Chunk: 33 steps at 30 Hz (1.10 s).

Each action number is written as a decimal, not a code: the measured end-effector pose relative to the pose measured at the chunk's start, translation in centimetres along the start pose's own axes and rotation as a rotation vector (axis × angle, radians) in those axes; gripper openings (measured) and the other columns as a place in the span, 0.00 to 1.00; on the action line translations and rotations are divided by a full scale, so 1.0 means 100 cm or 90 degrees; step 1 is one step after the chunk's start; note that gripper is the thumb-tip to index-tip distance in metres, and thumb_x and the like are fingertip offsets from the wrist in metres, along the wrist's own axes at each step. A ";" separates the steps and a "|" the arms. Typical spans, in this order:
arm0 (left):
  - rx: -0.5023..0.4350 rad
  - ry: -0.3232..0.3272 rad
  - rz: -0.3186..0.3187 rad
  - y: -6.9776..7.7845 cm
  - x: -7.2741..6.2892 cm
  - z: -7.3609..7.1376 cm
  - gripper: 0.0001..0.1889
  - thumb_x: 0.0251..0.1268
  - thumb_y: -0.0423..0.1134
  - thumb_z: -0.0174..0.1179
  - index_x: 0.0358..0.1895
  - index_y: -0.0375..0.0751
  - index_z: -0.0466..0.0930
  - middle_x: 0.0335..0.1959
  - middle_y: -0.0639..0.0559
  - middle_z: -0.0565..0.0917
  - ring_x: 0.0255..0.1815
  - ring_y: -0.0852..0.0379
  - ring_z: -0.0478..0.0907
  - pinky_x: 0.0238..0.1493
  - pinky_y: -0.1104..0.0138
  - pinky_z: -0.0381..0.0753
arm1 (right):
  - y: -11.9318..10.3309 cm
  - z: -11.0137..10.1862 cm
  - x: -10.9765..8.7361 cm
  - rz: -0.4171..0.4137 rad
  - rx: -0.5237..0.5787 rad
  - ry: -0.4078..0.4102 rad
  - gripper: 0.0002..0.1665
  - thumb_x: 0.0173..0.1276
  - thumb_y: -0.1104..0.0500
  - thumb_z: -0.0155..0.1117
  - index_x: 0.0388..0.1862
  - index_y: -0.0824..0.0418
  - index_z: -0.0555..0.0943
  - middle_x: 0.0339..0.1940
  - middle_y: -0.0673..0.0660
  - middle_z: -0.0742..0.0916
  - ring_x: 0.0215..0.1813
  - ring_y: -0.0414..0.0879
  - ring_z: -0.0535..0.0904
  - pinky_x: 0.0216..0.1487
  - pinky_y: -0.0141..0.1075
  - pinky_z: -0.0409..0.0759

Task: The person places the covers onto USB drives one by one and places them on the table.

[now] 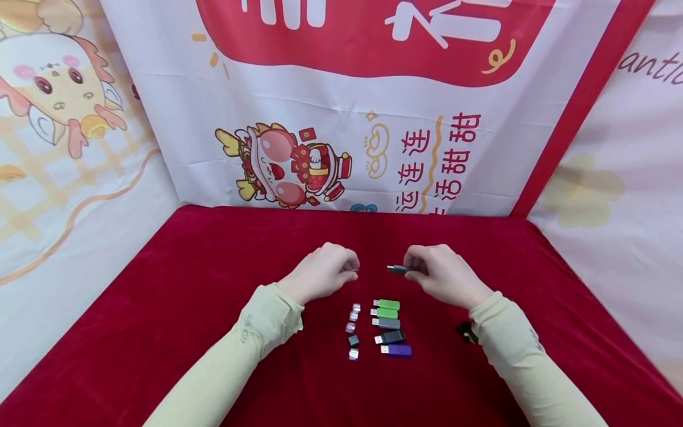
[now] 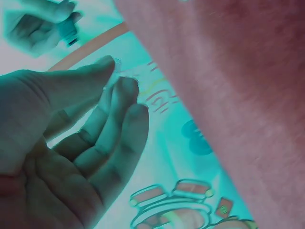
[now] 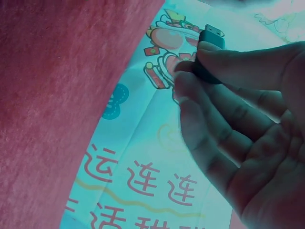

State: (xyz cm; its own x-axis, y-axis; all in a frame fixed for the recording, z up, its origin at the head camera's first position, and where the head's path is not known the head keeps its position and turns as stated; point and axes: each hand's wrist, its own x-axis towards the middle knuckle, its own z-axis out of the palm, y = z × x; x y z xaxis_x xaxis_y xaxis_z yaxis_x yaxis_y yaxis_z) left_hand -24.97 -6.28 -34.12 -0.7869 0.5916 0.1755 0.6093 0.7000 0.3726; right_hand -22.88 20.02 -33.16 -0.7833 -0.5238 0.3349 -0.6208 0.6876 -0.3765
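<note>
My right hand (image 1: 440, 270) pinches a dark grey USB stick (image 1: 397, 269) between thumb and fingers, its metal plug pointing left toward the other hand. The plug end of this USB stick (image 3: 212, 36) stands out past the thumb in the right wrist view. Facing it across a gap, my left hand (image 1: 328, 271) pinches a small clear cap (image 2: 118, 64); only its see-through edge shows at the thumb tip. Both hands are above the red cloth, beyond a column of USB sticks: two green (image 1: 385, 313), one grey (image 1: 389, 324), one black (image 1: 392, 337), one purple (image 1: 399, 350).
Left of the sticks lies a column of several clear caps (image 1: 350, 327) with one dark cap (image 1: 353, 341) among them. A small black object (image 1: 466, 332) is partly hidden by the right sleeve. Printed cloth walls (image 1: 352, 95) stand behind the red-covered table (image 1: 240, 249) and on both sides.
</note>
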 end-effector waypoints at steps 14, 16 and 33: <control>-0.140 0.121 0.121 0.022 -0.011 -0.029 0.05 0.63 0.34 0.67 0.41 0.42 0.85 0.33 0.58 0.83 0.33 0.66 0.78 0.39 0.68 0.81 | -0.017 -0.008 -0.001 -0.064 0.122 0.162 0.13 0.57 0.66 0.76 0.39 0.53 0.86 0.33 0.41 0.85 0.31 0.37 0.80 0.32 0.38 0.82; -0.152 0.125 0.120 0.025 -0.013 -0.029 0.06 0.63 0.34 0.67 0.42 0.41 0.85 0.34 0.58 0.84 0.33 0.66 0.79 0.39 0.67 0.81 | -0.020 -0.009 -0.002 -0.062 0.143 0.171 0.12 0.57 0.66 0.76 0.39 0.54 0.86 0.33 0.42 0.86 0.31 0.38 0.81 0.32 0.39 0.82; -0.208 0.183 0.124 0.032 -0.019 -0.034 0.05 0.62 0.34 0.69 0.39 0.43 0.84 0.31 0.58 0.85 0.30 0.68 0.80 0.37 0.72 0.80 | -0.030 -0.008 -0.003 -0.050 0.217 0.196 0.10 0.60 0.63 0.74 0.40 0.54 0.87 0.33 0.44 0.87 0.26 0.41 0.78 0.25 0.37 0.78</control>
State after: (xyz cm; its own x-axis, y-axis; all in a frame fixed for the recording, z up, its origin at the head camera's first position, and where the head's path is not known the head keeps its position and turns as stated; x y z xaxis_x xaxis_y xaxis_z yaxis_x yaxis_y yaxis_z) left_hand -21.81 -6.54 -30.12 -0.6841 0.5326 0.4983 0.7219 0.3968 0.5669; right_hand -20.76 18.53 -31.42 -0.7196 -0.3585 0.5947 -0.6932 0.4207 -0.5852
